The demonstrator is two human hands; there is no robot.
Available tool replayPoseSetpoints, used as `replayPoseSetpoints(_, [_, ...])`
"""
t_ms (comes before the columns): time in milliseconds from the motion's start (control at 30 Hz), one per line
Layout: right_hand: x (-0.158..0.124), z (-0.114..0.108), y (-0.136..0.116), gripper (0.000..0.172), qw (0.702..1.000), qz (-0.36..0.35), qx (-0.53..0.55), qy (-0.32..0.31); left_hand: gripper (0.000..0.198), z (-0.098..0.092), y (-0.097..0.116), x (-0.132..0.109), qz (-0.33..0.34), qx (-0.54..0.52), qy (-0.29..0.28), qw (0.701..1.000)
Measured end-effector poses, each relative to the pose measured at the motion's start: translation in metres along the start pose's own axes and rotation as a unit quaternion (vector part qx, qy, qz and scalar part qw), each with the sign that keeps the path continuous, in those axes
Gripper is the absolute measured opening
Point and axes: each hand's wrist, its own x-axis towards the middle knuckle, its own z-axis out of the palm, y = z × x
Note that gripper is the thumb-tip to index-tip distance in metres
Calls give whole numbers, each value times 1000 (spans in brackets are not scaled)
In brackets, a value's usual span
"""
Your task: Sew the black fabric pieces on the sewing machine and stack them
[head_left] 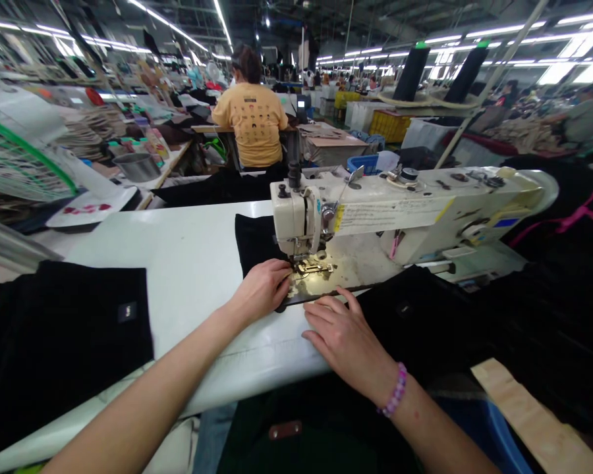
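My left hand (263, 289) is beside the presser foot of a white sewing machine (375, 204), its fingers curled together at the edge of a black fabric piece (254, 240). That piece lies flat to the left of the needle, partly hidden by the machine head and my hand. My right hand (338, 332) rests with fingers spread on the front edge of the machine bed, holding nothing. A lit metal plate (321, 266) shows between the hands. Just right of my right hand lies black fabric with a small label (405, 308).
More black fabric with a label (127, 313) covers the white table's left side. A fan with a green rim (27, 148) stands at far left. A wooden strip (528, 421) crosses a blue bin (499, 428) at lower right. A person in yellow (251, 122) sits ahead.
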Motion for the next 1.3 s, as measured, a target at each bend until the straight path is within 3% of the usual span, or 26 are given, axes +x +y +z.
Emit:
replayPoseSetpoints(167, [-12,12,-11,19,999,12,-6,36,40,6,5,-10,-63,24,-4,998])
replayPoseSetpoints(333, [-26,29,-27,25,999,-1,-8,39,55,11,15,-20,-132,71,-59,987])
replayPoseSetpoints(533, [-35,35,-33,22,999,-23,7,37,51,-13,40,-53,-143,45,-86,985])
replayPoseSetpoints(600, [-36,33,-33,20,999,-27,13,36,39,-28,39,-55,-200,22,-63,977])
replayPoseSetpoints(667, [-36,32,-33,18,999,-28,17,40,36,-42,27,-50,-304,26,-17,952])
replayPoseSetpoints(733, [-36,31,-34,17,998,-27,18,46,39,-51,6,-40,-397,53,31,916])
replayPoseSetpoints(833, [-35,32,-34,16,998,-24,15,49,40,-50,-29,-26,-475,49,68,876])
replayPoseSetpoints(933, [-36,34,-34,17,998,-30,14,50,26,-41,-47,-21,-499,-8,95,862])
replayPoseSetpoints(1033, [-39,37,-33,21,996,-47,17,70,15,-38,-43,-28,-501,-73,143,850])
replayPoseSetpoints(1100, [-41,41,-30,24,994,-60,12,95,19,-44,-37,-41,-498,-106,177,843])
replayPoseSetpoints(1200, [-43,48,-24,27,989,-95,7,115,29,-72,-32,-68,-497,-120,214,832])
replayPoseSetpoints(1300, [-43,51,-19,25,986,-124,5,115,34,-117,-35,-104,-516,-91,231,820])
